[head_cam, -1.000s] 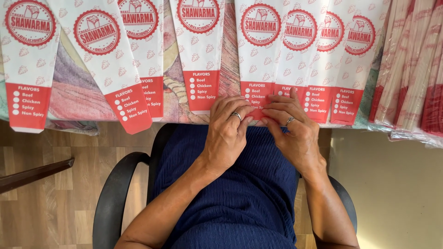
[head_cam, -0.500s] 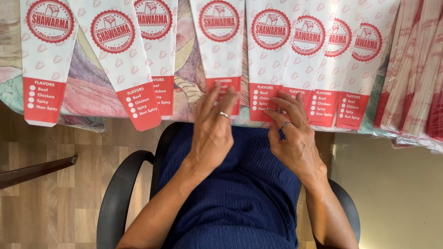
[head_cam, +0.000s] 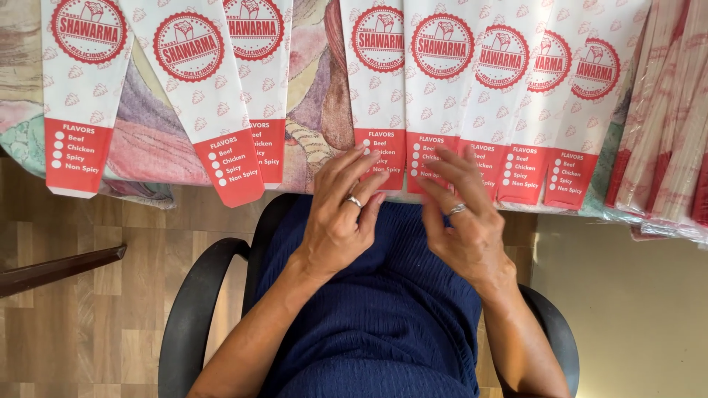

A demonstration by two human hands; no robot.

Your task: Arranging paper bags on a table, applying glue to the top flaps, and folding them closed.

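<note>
As paper sleeves (head_cam: pixel 383 96) overhang the table edge (head_cam: pixel 147 193), both hands (head_cam: pixel 402 214) open, empty, fingertips at their ends.

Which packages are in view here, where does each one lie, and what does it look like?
Three paper sleeves: left on the table, long, white, round red emblem, red end panel.
Five overlapping sleeves: centre-right, same design; left hand and right hand at their ends.
Bundled stack: far right, red-white, in clear wrap.
</note>
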